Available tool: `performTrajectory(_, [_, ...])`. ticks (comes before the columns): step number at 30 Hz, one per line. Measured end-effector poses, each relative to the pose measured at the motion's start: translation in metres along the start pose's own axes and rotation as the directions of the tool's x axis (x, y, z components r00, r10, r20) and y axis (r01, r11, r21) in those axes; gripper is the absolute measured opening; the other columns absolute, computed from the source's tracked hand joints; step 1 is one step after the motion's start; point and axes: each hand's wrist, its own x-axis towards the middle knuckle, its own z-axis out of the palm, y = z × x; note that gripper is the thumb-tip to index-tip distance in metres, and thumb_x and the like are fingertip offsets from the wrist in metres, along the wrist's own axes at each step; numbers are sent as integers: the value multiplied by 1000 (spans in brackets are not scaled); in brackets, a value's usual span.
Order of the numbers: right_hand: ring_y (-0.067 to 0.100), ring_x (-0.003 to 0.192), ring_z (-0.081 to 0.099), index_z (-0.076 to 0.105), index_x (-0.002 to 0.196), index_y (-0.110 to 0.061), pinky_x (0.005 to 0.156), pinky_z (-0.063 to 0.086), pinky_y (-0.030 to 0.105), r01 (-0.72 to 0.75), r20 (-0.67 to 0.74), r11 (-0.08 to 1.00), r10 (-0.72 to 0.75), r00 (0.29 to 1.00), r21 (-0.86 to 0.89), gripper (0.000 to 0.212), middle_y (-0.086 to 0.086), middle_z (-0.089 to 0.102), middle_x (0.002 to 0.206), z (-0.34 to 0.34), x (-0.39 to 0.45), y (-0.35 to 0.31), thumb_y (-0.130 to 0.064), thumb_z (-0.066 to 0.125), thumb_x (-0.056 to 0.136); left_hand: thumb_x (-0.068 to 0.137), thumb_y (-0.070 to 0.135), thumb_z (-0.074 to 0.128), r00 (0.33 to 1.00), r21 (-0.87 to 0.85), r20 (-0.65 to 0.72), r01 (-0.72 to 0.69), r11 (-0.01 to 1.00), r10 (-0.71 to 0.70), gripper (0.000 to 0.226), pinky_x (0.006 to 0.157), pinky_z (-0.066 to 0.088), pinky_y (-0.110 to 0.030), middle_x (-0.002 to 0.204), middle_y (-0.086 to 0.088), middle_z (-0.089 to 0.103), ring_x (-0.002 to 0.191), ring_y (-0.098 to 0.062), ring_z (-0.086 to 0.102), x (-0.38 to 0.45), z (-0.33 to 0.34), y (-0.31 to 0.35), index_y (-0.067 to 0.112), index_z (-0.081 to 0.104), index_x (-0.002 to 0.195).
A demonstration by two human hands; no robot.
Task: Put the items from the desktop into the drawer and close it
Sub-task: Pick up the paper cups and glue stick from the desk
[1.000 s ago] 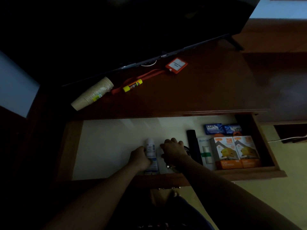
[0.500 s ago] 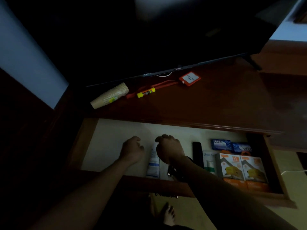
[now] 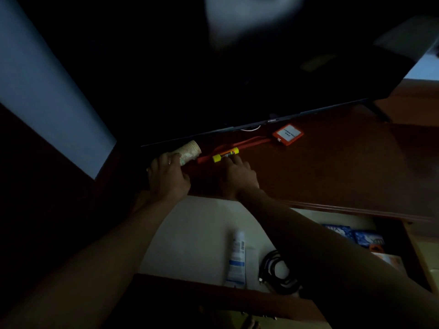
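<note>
Tube (image 3: pixel 237 257) and cable (image 3: pixel 278 273) lie in the open drawer (image 3: pixel 202 298). On the counter (image 3: pixel 332 167), the left hand (image 3: pixel 167 178) wraps the cup stack (image 3: pixel 188 153); right hand (image 3: pixel 240 176) fingertips touch the glue stick (image 3: pixel 225 155), its grip unclear. The tag (image 3: pixel 288 134) remains.

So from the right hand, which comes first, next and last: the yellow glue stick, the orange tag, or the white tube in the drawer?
1. Yellow glue stick: at the right hand's fingertips, on the desktop.
2. Orange tag: farther back and right, by the screen's edge.
3. White tube: down in the open drawer, nearest the person.
</note>
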Motion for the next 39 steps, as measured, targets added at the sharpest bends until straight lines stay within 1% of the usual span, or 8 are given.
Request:
performTrajectory(6, [41, 143, 25, 16, 157, -24, 107, 32, 59, -33, 85, 991, 44, 995, -126, 78, 6, 15, 164, 12, 32, -11, -36, 59, 93, 68, 22, 68, 994, 124, 5, -113, 986, 113, 66, 97, 36, -50, 127, -16, 53, 116, -40, 46, 12, 13, -24, 12, 51, 131])
performTrajectory(11, [39, 130, 39, 41, 145, -19, 99, 41, 52, -55, -57, 983, 45, 997, -174, 54, 13, 35, 150, 18, 32, -15, -42, 49, 97, 71, 28, 72, 987, 129, -23, -153, 980, 157, 62, 88, 41, -48, 116, -14, 52, 108, -37, 48, 17, 15, -27, 17, 52, 129])
performTrajectory(14, [37, 122, 46, 41, 140, -18, 92, 48, 48, -155, -163, 986, 144, 976, -57, 51, 16, 38, 140, 20, 31, -16, -48, 43, 99, 72, 35, 74, 983, 129, -1, -182, 975, 184, 60, 90, 41, -48, 120, -12, 51, 111, -36, 47, 20, 17, -27, 17, 54, 125])
performTrajectory(19, [41, 116, 48, 46, 139, -22, 90, 50, 46, -254, -99, 965, 260, 961, 67, 45, 18, 31, 138, 21, 35, -18, -47, 41, 102, 72, 31, 75, 978, 125, 14, -208, 970, 208, 60, 93, 40, -49, 133, -15, 49, 118, -39, 46, 30, 18, -31, 19, 52, 126])
performTrajectory(25, [37, 106, 53, 61, 122, -19, 85, 52, 36, -328, -106, 938, 339, 935, 110, 37, 19, 30, 136, 24, 27, -13, -45, 43, 102, 76, 31, 74, 974, 105, 33, -224, 969, 222, 58, 89, 42, -47, 122, -15, 55, 112, -38, 50, 33, 21, -36, 20, 50, 127])
performTrajectory(30, [29, 99, 57, 60, 109, -16, 86, 56, 36, -369, -86, 917, 384, 919, 149, 16, 22, 40, 134, 31, 28, -5, -26, 54, 98, 79, 37, 74, 990, -31, 37, -138, 990, 139, 76, 88, 46, -47, 126, -20, 48, 111, -39, 51, 20, 27, -36, 15, 41, 143])
performTrajectory(33, [32, 103, 57, 50, 130, -15, 89, 57, 42, -377, -78, 887, 410, 909, 266, 38, 19, 32, 138, 27, 20, -11, -21, 61, 95, 82, 44, 70, 997, -131, 50, -55, 990, 61, 80, 91, 46, -46, 130, -20, 45, 116, -39, 48, 6, 27, -35, 14, 37, 148])
performTrajectory(39, [30, 114, 54, 36, 149, -23, 84, 50, 31, -332, -85, 851, 397, 914, 408, 62, 14, 40, 139, 25, -7, -23, -20, 63, 93, 82, 53, 63, 988, -256, 139, -22, 966, 60, 79, 78, 52, -42, 129, -14, 42, 109, -34, 52, -37, 34, -33, 17, 35, 147])
